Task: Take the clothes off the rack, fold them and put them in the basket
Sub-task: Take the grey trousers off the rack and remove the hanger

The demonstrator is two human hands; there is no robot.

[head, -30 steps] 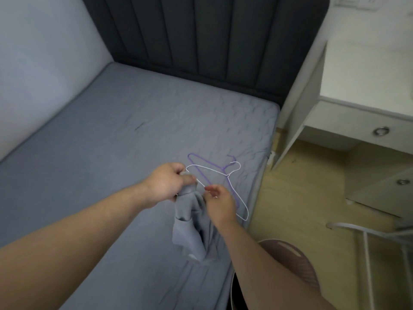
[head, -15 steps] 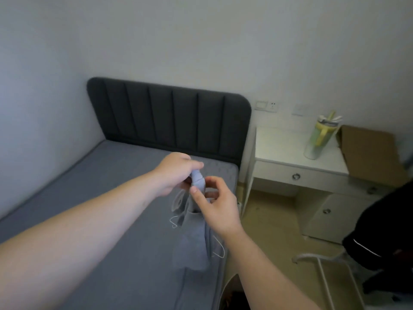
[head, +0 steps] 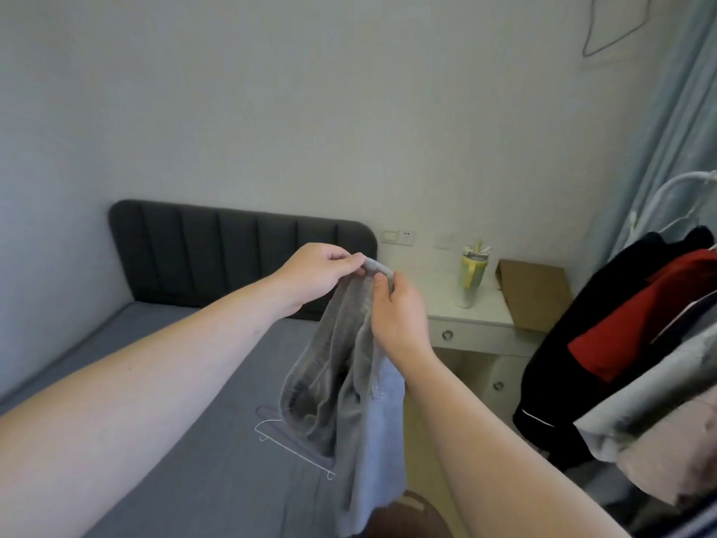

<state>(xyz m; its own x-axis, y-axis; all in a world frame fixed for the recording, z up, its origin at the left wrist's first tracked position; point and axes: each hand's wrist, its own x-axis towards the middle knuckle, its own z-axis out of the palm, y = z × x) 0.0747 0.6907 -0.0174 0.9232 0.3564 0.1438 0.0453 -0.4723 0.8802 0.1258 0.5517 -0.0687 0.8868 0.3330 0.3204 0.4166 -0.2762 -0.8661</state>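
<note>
A grey garment (head: 349, 386) hangs in the air over the bed's right edge, held by its top hem. My left hand (head: 316, 275) pinches the hem from the left and my right hand (head: 397, 312) pinches it from the right, close together. Below it two wire hangers (head: 289, 446) lie on the grey mattress (head: 186, 440). The white rack (head: 667, 192) stands at the right with black (head: 574, 343), red (head: 636, 324) and light grey clothes (head: 655, 429) on it. A dark pink basket (head: 411, 516) shows at the bottom, mostly hidden by the garment and my arm.
A dark padded headboard (head: 232, 246) backs the bed. A white nightstand (head: 477, 324) holds a green and white tumbler (head: 471, 277) and a brown paper bag (head: 533, 297). A blue curtain (head: 667, 141) hangs at the right, with a wire hanger (head: 617, 29) on the wall above.
Both hands have lifted the grey garment well up off the bed. The view has swung up and right, bringing the rack and its clothes into sight. The hangers stayed on the mattress.
</note>
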